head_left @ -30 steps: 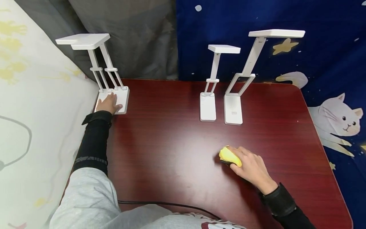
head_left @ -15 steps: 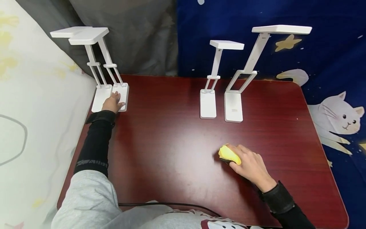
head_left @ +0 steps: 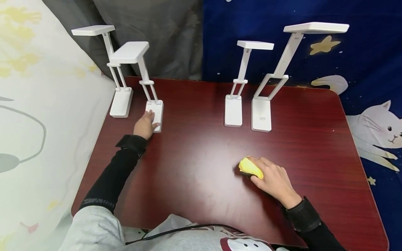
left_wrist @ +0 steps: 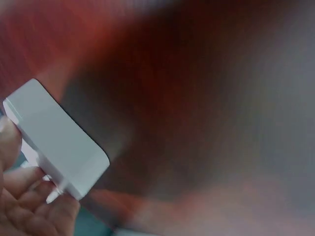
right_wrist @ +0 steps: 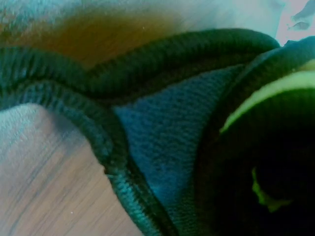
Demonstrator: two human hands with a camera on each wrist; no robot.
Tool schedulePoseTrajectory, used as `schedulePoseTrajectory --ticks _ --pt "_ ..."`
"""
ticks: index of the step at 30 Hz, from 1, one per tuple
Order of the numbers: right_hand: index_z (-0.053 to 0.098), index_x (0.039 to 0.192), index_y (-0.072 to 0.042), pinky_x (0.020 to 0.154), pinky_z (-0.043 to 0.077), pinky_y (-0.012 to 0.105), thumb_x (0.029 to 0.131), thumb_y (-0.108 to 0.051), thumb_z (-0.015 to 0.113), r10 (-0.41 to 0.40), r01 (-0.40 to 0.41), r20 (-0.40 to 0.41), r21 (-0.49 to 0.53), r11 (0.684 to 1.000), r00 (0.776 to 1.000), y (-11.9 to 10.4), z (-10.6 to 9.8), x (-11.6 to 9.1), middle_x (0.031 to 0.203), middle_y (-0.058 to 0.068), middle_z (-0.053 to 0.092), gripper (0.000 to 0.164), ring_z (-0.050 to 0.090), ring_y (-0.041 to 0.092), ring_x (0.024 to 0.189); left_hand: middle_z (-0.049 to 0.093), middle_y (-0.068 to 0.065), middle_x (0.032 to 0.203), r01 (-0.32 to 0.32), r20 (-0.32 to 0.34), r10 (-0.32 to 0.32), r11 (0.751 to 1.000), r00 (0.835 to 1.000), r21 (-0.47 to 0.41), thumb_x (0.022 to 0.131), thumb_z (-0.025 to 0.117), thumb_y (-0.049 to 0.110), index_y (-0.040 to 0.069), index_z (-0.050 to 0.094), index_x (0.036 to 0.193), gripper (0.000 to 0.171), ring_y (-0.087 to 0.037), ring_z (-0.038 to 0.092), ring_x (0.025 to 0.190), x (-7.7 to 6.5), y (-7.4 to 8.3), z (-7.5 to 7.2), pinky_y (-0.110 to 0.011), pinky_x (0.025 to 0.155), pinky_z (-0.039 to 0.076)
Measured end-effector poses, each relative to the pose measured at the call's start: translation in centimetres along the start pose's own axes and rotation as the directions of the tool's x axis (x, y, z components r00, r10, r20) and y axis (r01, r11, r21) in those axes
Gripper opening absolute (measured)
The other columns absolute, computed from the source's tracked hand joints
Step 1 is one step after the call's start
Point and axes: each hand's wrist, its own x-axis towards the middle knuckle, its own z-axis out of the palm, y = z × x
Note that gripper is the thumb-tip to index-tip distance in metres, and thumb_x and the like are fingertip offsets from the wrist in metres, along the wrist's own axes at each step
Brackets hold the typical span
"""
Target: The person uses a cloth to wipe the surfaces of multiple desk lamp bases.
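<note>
Left hand (head_left: 145,126) grips the base of a white lamp (head_left: 146,82) at the left part of the red-brown table (head_left: 194,164); base-to-tabletop contact cannot be told. Far-left lamp (head_left: 121,103) stands apart from it. Right hand (head_left: 275,179) holds a yellow-and-black item (head_left: 250,167), nearer the front than the two right-side lamps (head_left: 233,111) (head_left: 261,114).

At the upper left, we see a first lamp (head_left: 121,102) on the table (head_left: 194,146); right of it and slightly lower, a second lamp (head_left: 159,113), the left hand (head_left: 144,126) on its base. Right of centre, a third lamp (head_left: 233,111) stands beside a fourth lamp (head_left: 261,114); below them, the right hand (head_left: 274,178) lies against a cloth item (head_left: 250,168).
</note>
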Motion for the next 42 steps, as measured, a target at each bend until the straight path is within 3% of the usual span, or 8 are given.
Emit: schedulePoseTrajectory --ticks 2,8,16,21,24,32,37,42 --pt "0.06 0.115 -0.017 0.041 0.025 0.024 0.061 -0.022 0.068 0.004 -0.004 0.002 0.001 1.0 1.0 0.0 0.1 0.1 0.071 -0.008 0.042 0.055 0.03 0.008 0.051 0.037 -0.021 0.137 -0.014 -0.016 0.014 1.0 1.0 0.019 0.085 0.062 0.024 -0.007 0.043 0.13 0.058 -0.034 0.03 0.129 -0.4 0.9 0.4 -0.042 0.102 0.027" --pt "0.059 0.115 -0.019 0.041 0.025 0.024 0.06 -0.022 0.068 0.013 -0.013 0.004 -0.003 1.0 1.0 0.1 0.0 0.3 0.071 -0.008 0.042 0.056 0.031 0.009 0.051 0.05 -0.017 0.127 -0.105 -0.099 0.117 0.986 0.988 0.127 0.08 0.066 0.032 -0.004 0.055 0.121 0.057 -0.029 0.045 0.119 -3.1 6.4 2.5 -0.038 0.093 0.04" --pt "0.059 0.116 -0.018 0.041 0.025 0.025 0.059 -0.023 0.07 0.014 -0.014 0.0 -0.001 1.0 1.0 0.2 -0.4 0.5 0.071 -0.008 0.043 0.058 0.031 0.009 0.05 0.061 -0.01 0.115 -0.209 -0.114 0.251 0.933 0.961 0.292 0.072 0.068 0.047 0.002 0.064 0.109 0.058 -0.022 0.057 0.104 -5.3 13.2 4.9 -0.035 0.07 0.051" --pt "0.059 0.116 -0.019 0.041 0.028 0.025 0.06 -0.022 0.07 0.011 -0.011 0.002 0.018 1.0 1.0 0.1 -0.3 0.6 0.073 -0.007 0.046 0.058 0.033 0.009 0.051 0.064 -0.008 0.096 -0.278 -0.136 0.345 0.89 0.929 0.36 0.069 0.068 0.052 0.003 0.067 0.09 0.053 -0.02 0.06 0.08 -5.5 16.7 6.4 -0.03 0.051 0.049" --pt "0.059 0.116 -0.019 0.041 0.028 0.025 0.061 -0.021 0.07 0.009 -0.009 0.007 0.033 0.999 1.0 -0.1 -0.2 0.6 0.075 -0.007 0.047 0.057 0.034 0.008 0.052 0.063 -0.007 0.09 -0.309 -0.143 0.386 0.871 0.911 0.382 0.069 0.068 0.053 0.003 0.067 0.085 0.053 -0.018 0.059 0.074 -5.5 18.2 7.1 -0.028 0.048 0.048" --pt "0.059 0.115 -0.019 0.041 0.029 0.025 0.06 -0.021 0.07 -0.002 0.002 -0.004 0.032 0.999 1.0 -0.2 0.0 0.6 0.074 -0.008 0.046 0.056 0.033 0.008 0.05 0.064 -0.007 0.089 -0.325 -0.135 0.405 0.859 0.904 0.396 0.069 0.067 0.054 0.003 0.068 0.086 0.054 -0.018 0.06 0.074 -5.6 19.6 7.8 -0.028 0.05 0.049" --pt "0.059 0.117 -0.018 0.041 0.029 0.025 0.063 -0.022 0.069 -0.022 0.021 0.018 0.038 0.999 1.0 -0.2 0.0 1.7 0.074 -0.007 0.046 0.055 0.034 0.008 0.051 0.065 -0.007 0.097 -0.372 -0.049 0.392 0.9 0.919 0.229 0.072 0.067 0.053 0.005 0.069 0.095 0.053 -0.021 0.062 0.076 -5.7 19.1 6.4 -0.032 0.053 0.05" --pt "0.058 0.118 -0.017 0.041 0.036 0.03 0.064 -0.025 0.068 -0.07 0.07 0.005 0.007 0.998 0.998 -0.1 -0.6 5.4 0.078 -0.002 0.051 0.056 0.041 0.011 0.055 0.055 -0.009 0.124 -0.442 0.009 0.442 0.895 0.897 0.063 0.066 0.072 0.053 0.006 0.06 0.119 0.071 -0.023 0.054 0.11 -4.6 16.2 4.3 -0.038 0.091 0.042"
